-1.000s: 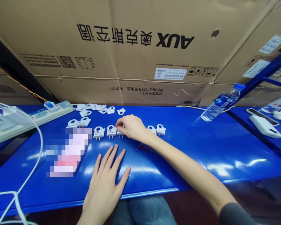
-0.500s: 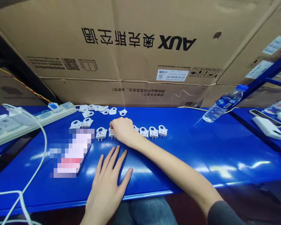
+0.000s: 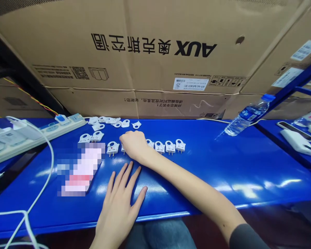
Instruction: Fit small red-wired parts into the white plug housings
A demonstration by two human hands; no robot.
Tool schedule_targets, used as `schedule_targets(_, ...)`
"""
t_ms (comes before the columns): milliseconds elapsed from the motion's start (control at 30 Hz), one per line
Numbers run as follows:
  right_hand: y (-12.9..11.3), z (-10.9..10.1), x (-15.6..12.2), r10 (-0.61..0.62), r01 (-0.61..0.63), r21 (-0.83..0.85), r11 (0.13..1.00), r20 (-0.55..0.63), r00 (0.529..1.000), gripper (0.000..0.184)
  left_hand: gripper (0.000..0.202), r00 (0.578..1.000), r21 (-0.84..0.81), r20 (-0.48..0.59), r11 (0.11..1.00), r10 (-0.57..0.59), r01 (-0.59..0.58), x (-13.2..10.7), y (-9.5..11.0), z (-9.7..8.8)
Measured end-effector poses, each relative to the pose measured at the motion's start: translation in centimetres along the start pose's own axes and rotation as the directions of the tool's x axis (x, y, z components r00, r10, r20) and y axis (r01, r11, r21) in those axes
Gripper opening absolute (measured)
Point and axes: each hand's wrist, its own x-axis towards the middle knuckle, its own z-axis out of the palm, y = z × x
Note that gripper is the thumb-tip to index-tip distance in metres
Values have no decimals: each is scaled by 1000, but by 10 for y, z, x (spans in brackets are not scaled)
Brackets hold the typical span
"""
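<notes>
White two-pin plugs with ring-shaped pulls lie in a row across the blue table [image 3: 209, 166]. My right hand [image 3: 133, 144] reaches over this row, its fingers curled down on one white plug [image 3: 122, 148]. Most of that plug and my fingertips are hidden behind the hand. Just left of it is another plug [image 3: 112, 148], pins towards me. To its right, several more continue the row, ending with a plug [image 3: 180, 145]. My left hand [image 3: 120, 204] rests flat on the table nearer the front edge, fingers spread, holding nothing.
More white plugs [image 3: 111, 121] lie loosely at the back, and two [image 3: 96, 136] sit above a pixelated phone-like thing [image 3: 84, 166]. A power strip [image 3: 52, 129] with white cables [image 3: 50, 169] is at left. A water bottle [image 3: 247, 114] leans at right; a large carton [image 3: 155, 20] stands behind.
My right hand has shifted very slightly left over the same plug. My left hand stays flat in place. The view has moved a little.
</notes>
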Motion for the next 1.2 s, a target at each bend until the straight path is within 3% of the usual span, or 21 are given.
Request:
schedule_targets(67, 3, 0, 1, 4, -4, 7, 1000, -16, 1000, 39, 56, 1000, 4, -3, 1000, 2, -2, 0, 0, 0)
schedule_targets(200, 8, -9, 0, 19, -17, 29, 999, -92, 996, 22, 55, 1000, 0, -6, 1000, -5, 5, 0, -1, 0)
schedule_targets(367, 12, -13, -2, 35, -26, 60, 998, -156, 987, 27, 53, 1000, -15, -13, 1000, -14, 14, 1, 0, 0)
schedule_targets(667, 15, -1, 4, -46, 53, 60, 997, -117, 992, 22, 55, 1000, -11, -9, 1000, -13, 13, 0, 0, 0)
schedule_targets(1067, 9, 7, 8, 15, -6, 82, 997, -113, 994, 17, 55, 1000, 12, -26, 1000, 8, -7, -1, -2, 2)
schedule_targets(1200, 6, 4, 4, 15, -4, 88, 996, -122, 992, 24, 54, 999, 17, -35, 1000, 9, -8, 0, -1, 2)
